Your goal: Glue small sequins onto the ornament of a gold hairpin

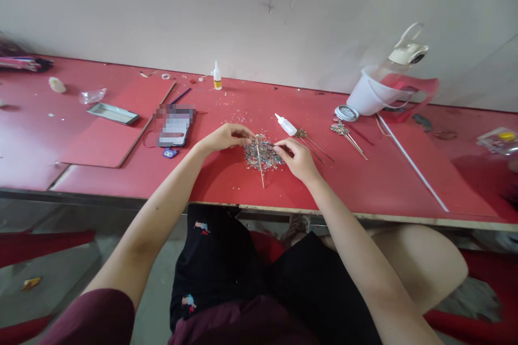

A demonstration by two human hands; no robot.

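Observation:
My left hand (231, 137) is closed, its fingertips pinching the ornamented top of a hairpin (260, 167). The hairpin's slim stick slants down towards the table's front edge. Beneath it spreads a pile of tiny multicoloured chips (265, 155). From the right, my right hand (296, 157) pinches a thin dark tool, possibly tweezers, pointing at the hairpin's head; its tip is too small to make out. Just behind my right hand lie a white glue bottle (286, 125) and a second decorated hairpin (315, 145) with two prongs.
Another glue bottle (217, 76) stands upright near the wall. Leftward are a phone (176, 126), a small blue trinket (170, 153) and a shallow grey tray (113, 114). To the right, more hairpins (350, 139), a round white dial (346, 113) and a white bucket (370, 92) holding a bottle.

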